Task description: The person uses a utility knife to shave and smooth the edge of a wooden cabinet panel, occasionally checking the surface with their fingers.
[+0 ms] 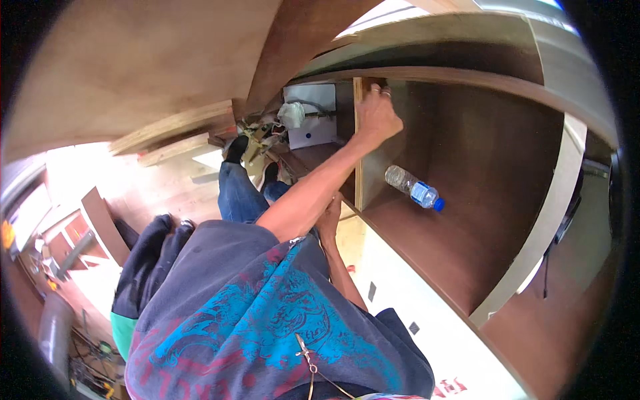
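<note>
My left hand [379, 113] reaches up to the top of a vertical wooden partition [360, 187] inside a dark brown cabinet [467, 200], fingers curled on it. My right hand [330, 217] is lower, partly behind my left forearm, closed near the cabinet's front edge; what it holds is unclear. A clear plastic bottle with a blue cap [417, 190] lies on its side in the compartment right of the partition.
Brown panelling [153, 60] arches overhead. Wooden boards [170, 130] and a white bundle [292, 115] are beyond my legs [237, 193]. A co-worker's dark-trousered legs [147, 267] are at left, near scattered tools. A curved pale strip [533, 247] edges the cabinet's right.
</note>
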`<state>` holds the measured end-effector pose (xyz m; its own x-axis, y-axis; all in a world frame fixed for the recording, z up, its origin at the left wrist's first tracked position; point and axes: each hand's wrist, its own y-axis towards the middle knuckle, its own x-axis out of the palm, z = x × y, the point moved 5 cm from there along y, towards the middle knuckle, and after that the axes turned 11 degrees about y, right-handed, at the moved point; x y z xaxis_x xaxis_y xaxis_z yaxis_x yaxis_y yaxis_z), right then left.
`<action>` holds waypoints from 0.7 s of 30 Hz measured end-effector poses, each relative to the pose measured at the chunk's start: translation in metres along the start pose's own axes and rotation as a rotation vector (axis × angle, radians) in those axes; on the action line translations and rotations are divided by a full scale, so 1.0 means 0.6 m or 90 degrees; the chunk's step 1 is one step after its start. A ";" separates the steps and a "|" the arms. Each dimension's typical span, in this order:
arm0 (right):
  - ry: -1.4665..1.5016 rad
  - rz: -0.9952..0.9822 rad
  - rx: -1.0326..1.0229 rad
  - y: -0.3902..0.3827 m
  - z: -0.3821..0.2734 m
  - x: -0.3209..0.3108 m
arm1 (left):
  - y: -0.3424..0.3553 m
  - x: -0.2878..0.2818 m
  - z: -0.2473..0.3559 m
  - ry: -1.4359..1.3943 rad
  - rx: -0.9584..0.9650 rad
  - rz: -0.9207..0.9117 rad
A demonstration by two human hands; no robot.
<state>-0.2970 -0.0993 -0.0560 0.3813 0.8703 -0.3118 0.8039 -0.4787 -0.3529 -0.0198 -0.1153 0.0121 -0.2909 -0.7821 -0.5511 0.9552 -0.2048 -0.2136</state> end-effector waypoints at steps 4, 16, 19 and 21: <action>0.043 0.015 0.018 -0.003 -0.001 0.031 | 0.016 0.002 -0.020 -0.008 0.021 -0.004; 0.168 0.034 0.037 0.059 -0.021 0.042 | 0.033 -0.004 -0.041 -0.141 -0.071 -0.095; 0.184 0.027 0.048 0.087 -0.030 0.038 | 0.019 -0.019 -0.021 -0.159 -0.079 -0.111; 0.204 -0.005 0.032 0.119 -0.037 0.049 | 0.019 -0.021 -0.013 -0.140 -0.062 -0.062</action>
<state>-0.2180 -0.1053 -0.0707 0.5063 0.8621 -0.0185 0.7867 -0.4706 -0.3995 -0.0054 -0.1029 0.0103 -0.3521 -0.8729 -0.3376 0.9105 -0.2358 -0.3398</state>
